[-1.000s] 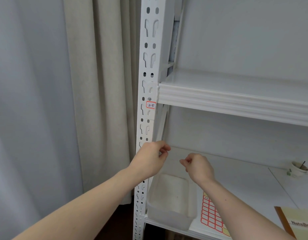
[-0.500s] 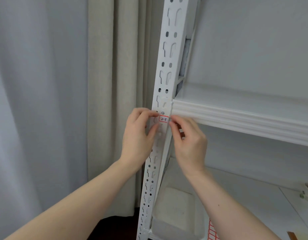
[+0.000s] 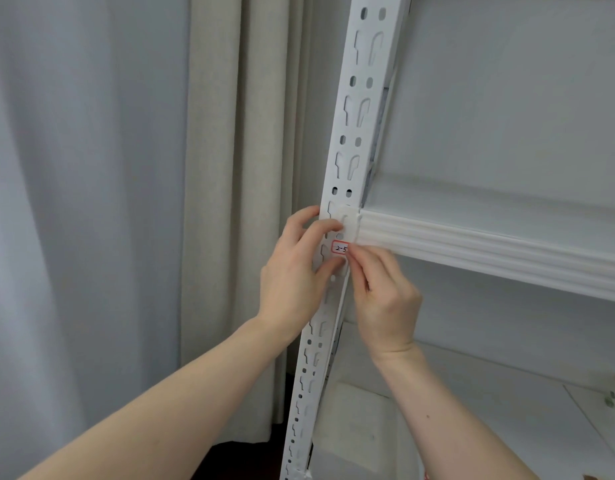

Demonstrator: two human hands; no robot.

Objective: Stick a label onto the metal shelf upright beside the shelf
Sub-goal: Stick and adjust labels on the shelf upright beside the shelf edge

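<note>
A small white label (image 3: 340, 248) with a red border and the handwritten "2-5" sits on the front face of the white slotted metal upright (image 3: 354, 109), just below the level of the shelf's ribbed front edge (image 3: 489, 251). My left hand (image 3: 294, 275) holds the upright from the left, forefinger above the label and thumb below it. My right hand (image 3: 385, 296) comes in from the right, and its thumb and forefinger tips pinch the label's right edge, hiding that end.
Beige and grey curtains (image 3: 230, 202) hang directly left of the upright. Below the hands is a lower shelf (image 3: 489, 393) with a translucent plastic tub (image 3: 354, 434) at its left end. A wall backs the shelving.
Both hands rose from above the lower shelf to the label on the upright. Over the last half second they stayed at the label, the right fingertips closing on its right edge.
</note>
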